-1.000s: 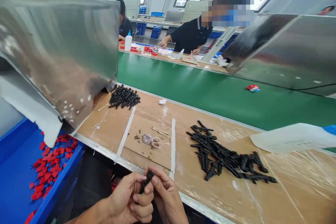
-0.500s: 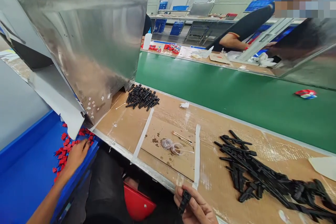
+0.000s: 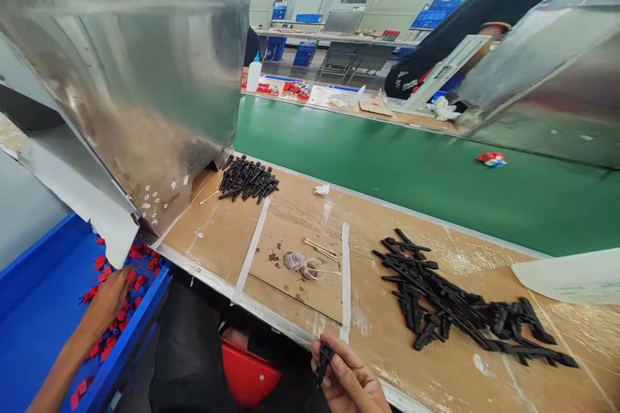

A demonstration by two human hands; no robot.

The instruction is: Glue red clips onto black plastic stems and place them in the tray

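My left hand reaches into a blue bin, among small red and blue plastic pieces. Its fingertips are blurred against the pieces, so whether they grip one cannot be seen. Over the front edge of the bench, my right hand has a small black plastic part pinched between thumb and fingers. To the right of that hand, a loose heap of long black plastic parts lies on the cardboard bench top. Farther back sits a second pile of black parts.
Clear plastic rings and cotton swabs lie on a taped cardboard sheet. A tall metal box stands at left. Beyond the bench runs a green conveyor belt carrying a red-and-blue item. Across it, a person leans over.
My left hand has shifted slightly back among the red and blue pieces. My right hand still holds the black part. The view has turned right, and the person opposite has leaned in a different way.
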